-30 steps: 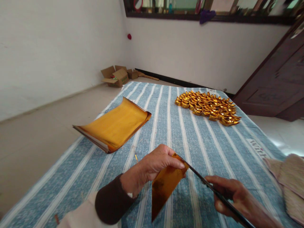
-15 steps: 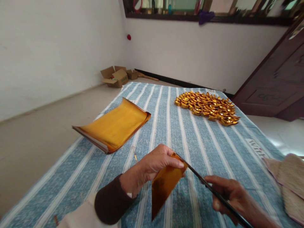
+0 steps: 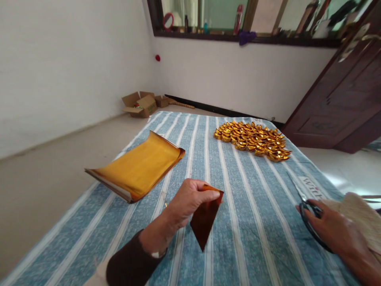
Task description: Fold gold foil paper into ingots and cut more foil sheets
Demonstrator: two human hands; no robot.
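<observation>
My left hand (image 3: pixel 186 200) pinches the top edge of a small cut piece of gold foil paper (image 3: pixel 205 216), which hangs down just above the blue striped cloth (image 3: pixel 256 206). Off to the right, my right hand (image 3: pixel 333 230) rests low on the cloth with its fingers around the black handles of a pair of scissors (image 3: pixel 306 210). The blades lie flat and point away from me. A thick stack of gold foil sheets (image 3: pixel 135 169) lies curled on the cloth to the left of my left hand.
Several folded gold paper ingots (image 3: pixel 253 140) sit in a heap at the far right of the cloth. A woven straw item (image 3: pixel 357 214) lies beside my right hand. Open cardboard boxes (image 3: pixel 139 104) stand on the floor by the wall. A dark wooden door (image 3: pixel 339 103) stands at the right.
The scissors left the foil and moved right and down onto the cloth with my right hand. My left hand now holds the cut foil piece alone. The view tilted up slightly.
</observation>
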